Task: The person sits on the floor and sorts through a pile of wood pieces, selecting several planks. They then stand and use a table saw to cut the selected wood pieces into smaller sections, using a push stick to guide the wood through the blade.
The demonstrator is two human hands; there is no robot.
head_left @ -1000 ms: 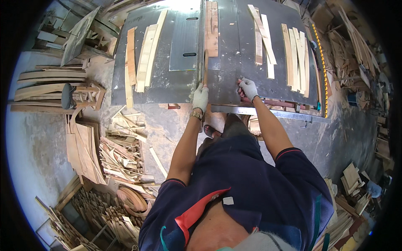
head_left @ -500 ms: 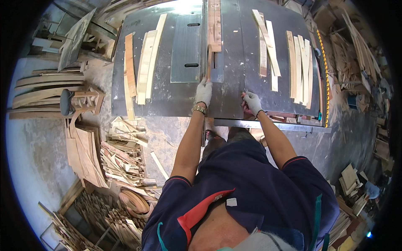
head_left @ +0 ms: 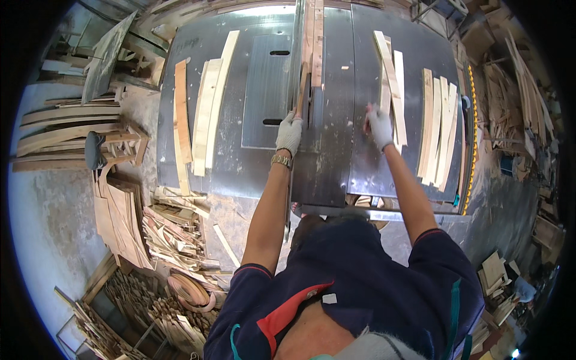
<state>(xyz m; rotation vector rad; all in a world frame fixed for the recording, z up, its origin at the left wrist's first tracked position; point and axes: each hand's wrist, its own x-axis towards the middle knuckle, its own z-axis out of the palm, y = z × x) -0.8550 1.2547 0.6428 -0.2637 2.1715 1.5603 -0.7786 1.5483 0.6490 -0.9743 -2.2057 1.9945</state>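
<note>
My left hand [head_left: 290,134], in a pale work glove, is closed on the near end of a narrow wooden strip [head_left: 303,87]. The strip lies along a long metal fence [head_left: 298,57] on a dark metal saw table [head_left: 324,150]. Just right of the strip runs a dark slot in the tabletop; whether a blade stands in it I cannot tell. My right hand [head_left: 380,127], also gloved, is over the table's right half, near several pale wooden strips [head_left: 391,78]. Motion smears its fingers. Beyond the held strip lies a longer reddish board [head_left: 318,51].
More wooden strips [head_left: 211,102] lie on the table's left half, others [head_left: 437,132] at its right edge. A metal rail [head_left: 384,214] crosses the table's near side. Offcuts [head_left: 171,234] are heaped on the floor at left, near a stool [head_left: 96,149].
My body and left hand have moved forward along the table, the strip sliding farther along the fence. My right hand has moved forward and right, away from the table's near edge.
</note>
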